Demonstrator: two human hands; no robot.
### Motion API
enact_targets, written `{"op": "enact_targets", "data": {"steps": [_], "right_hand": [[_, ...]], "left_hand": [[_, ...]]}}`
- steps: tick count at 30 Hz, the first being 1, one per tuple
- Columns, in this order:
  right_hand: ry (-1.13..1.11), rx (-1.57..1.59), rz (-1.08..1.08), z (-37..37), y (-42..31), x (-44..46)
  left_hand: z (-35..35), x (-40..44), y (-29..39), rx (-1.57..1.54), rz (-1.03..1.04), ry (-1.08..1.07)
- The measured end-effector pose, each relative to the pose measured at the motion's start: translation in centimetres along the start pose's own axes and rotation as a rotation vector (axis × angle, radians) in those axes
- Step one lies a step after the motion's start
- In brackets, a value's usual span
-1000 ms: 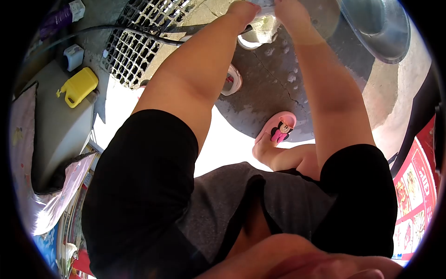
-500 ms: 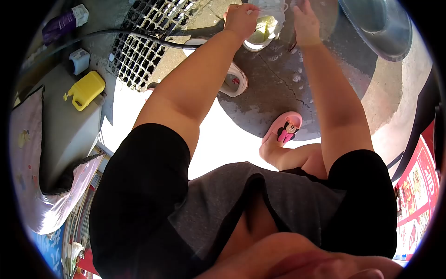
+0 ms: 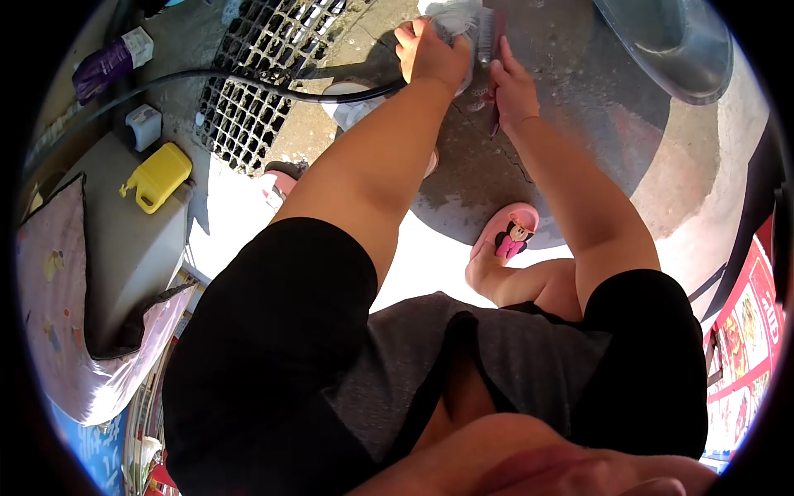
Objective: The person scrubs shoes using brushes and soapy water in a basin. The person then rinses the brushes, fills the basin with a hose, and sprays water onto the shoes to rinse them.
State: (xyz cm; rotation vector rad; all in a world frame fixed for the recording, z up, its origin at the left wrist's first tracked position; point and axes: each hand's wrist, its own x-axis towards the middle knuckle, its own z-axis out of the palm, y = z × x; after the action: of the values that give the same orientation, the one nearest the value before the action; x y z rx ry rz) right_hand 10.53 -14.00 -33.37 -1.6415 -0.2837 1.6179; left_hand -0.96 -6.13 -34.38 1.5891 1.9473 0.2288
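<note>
My left hand (image 3: pixel 432 54) is closed on a white shoe (image 3: pixel 453 15) at the top of the view; the hand covers part of it. My right hand (image 3: pixel 514 88) grips a scrubbing brush (image 3: pixel 488 37) with pale bristles and a dark reddish back. The bristles face the shoe's side, at or very near it; I cannot tell whether they touch. A second light-coloured shoe (image 3: pixel 346 111) lies on the wet concrete, partly hidden by my left forearm and a black hose (image 3: pixel 281 89).
A metal drain grate (image 3: pixel 248 99) lies at upper left. Left of it are a yellow jug (image 3: pixel 161 176), a small white container (image 3: pixel 145 126) and a purple packet (image 3: pixel 103 68). A large grey basin (image 3: pixel 678 50) stands at upper right. My pink slippers (image 3: pixel 506 230) are on the ground.
The shoe has turned from showing its opening to showing another side. My right hand has moved left and down, bringing the brush beside the shoe. My left forearm has shifted right.
</note>
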Motion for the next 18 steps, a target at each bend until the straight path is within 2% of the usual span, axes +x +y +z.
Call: {"op": "enact_targets", "data": {"steps": [1,2,4,6,8,10,12,14,15,18], "right_hand": [[0.011,-0.089,0.036,0.4,1.4,-2.1],[0.026,-0.191,-0.069,0.4,5.7,-3.0],[0.103,-0.323,-0.205,1.6,8.4,-2.8],[0.226,-0.380,-0.269,4.2,5.1,-0.9],[0.394,-0.653,-0.379,4.8,1.6,5.3],[0.412,-0.740,-0.283,5.8,-6.1,8.1],[0.328,-0.807,-0.287,4.7,-3.8,7.7],[0.202,-0.878,-0.382,3.2,0.0,5.1],[0.120,-0.899,-0.453,2.4,2.8,2.4],[0.169,-0.892,-0.422,1.2,4.7,2.3]], "left_hand": [[0.4,0.4,-0.1,0.005,-0.018,0.003],[0.7,0.8,-0.4,0.010,-0.035,0.006],[1.3,1.5,-1.2,0.011,-0.035,0.000],[1.7,2.0,-2.4,0.001,0.000,-0.012],[0.7,1.9,-1.7,0.020,-0.040,-0.099],[0.2,2.3,-1.0,0.023,-0.070,-0.151],[-0.2,2.2,-0.7,0.001,-0.089,-0.186],[3.1,3.5,-3.7,-0.634,-0.289,-0.163],[4.9,4.1,-4.9,-1.054,-0.381,-0.166],[3.9,4.3,-3.7,-0.600,-0.229,-0.077]]}}
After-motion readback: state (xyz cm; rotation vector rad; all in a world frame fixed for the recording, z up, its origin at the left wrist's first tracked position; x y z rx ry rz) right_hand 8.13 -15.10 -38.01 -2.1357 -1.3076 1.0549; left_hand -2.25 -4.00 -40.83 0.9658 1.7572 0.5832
